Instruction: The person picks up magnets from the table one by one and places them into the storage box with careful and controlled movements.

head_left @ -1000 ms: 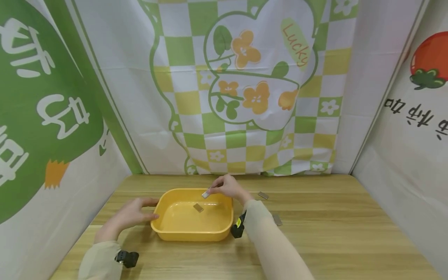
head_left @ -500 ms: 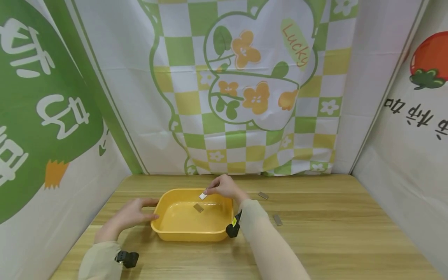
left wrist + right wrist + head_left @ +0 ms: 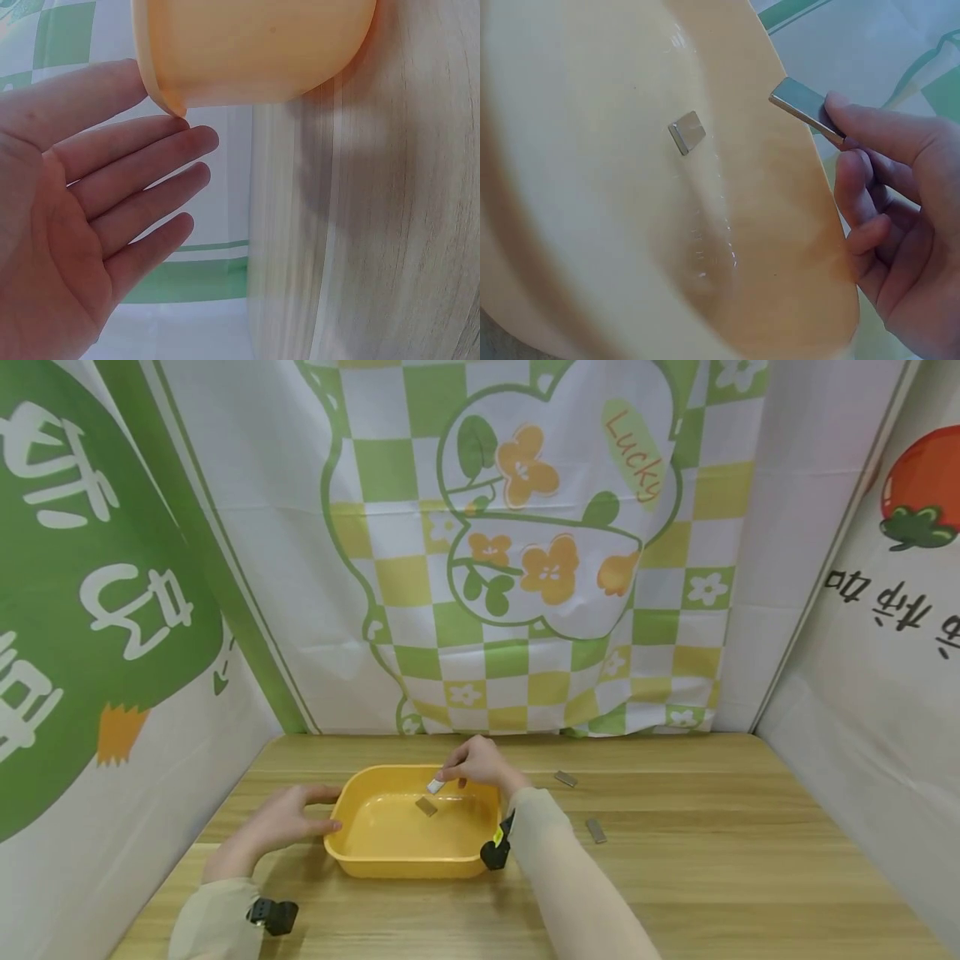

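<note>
My right hand (image 3: 480,762) pinches a flat, silvery rectangular metal block (image 3: 802,103) between thumb and fingers, over the far part of the yellow plastic basin (image 3: 412,868). A similar metal block (image 3: 688,132) lies on the basin floor, apart from the held one; the head view also shows this lying block (image 3: 426,807). At the basin's left end, my left hand (image 3: 281,817) touches the rim with thumb and forefinger. Its fingers are extended and spread in the left wrist view, the palm (image 3: 64,232) holding nothing.
Two more flat metal blocks lie on the wooden table (image 3: 720,860) right of the basin: a farther block (image 3: 566,778) and a nearer block (image 3: 596,830). A patterned cloth (image 3: 525,677) hangs along the back edge, with printed cloth walls at both sides.
My right hand has shifted slightly left and the pinched block now tips lower into the basin. My left hand and the basin stay in place.
</note>
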A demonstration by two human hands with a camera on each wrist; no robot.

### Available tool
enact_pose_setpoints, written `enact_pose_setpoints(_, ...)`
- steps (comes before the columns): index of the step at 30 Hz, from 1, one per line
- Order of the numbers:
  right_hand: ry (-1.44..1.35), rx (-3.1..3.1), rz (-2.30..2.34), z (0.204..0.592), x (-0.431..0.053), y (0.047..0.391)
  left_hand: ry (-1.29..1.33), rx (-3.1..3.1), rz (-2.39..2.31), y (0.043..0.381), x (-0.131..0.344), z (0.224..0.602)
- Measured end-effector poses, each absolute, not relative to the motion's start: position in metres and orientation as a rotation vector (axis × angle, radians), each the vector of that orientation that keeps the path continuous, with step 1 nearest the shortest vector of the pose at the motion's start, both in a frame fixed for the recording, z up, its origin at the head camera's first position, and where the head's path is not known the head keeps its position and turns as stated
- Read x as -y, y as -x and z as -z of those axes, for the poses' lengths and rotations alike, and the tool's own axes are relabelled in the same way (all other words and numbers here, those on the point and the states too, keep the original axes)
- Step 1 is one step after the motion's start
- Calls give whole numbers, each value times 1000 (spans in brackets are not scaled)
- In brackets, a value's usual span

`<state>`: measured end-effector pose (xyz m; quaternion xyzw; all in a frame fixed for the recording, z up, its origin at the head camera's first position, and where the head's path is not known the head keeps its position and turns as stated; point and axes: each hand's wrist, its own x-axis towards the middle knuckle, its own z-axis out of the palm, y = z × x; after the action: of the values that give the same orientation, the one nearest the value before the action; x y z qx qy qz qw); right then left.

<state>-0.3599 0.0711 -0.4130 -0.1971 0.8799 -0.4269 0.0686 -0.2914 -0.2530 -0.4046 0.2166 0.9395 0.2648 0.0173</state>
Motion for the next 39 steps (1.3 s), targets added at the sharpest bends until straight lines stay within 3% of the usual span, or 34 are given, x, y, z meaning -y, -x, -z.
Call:
enact_pose_setpoints(27, 657, -2717, 963, 415, -73, 356, -645, -2916, -816, 289, 252, 403)
enact_pose_setpoints(39, 645, -2621, 1159, 408, -83, 356, -659, -2928, -802, 290, 252, 403)
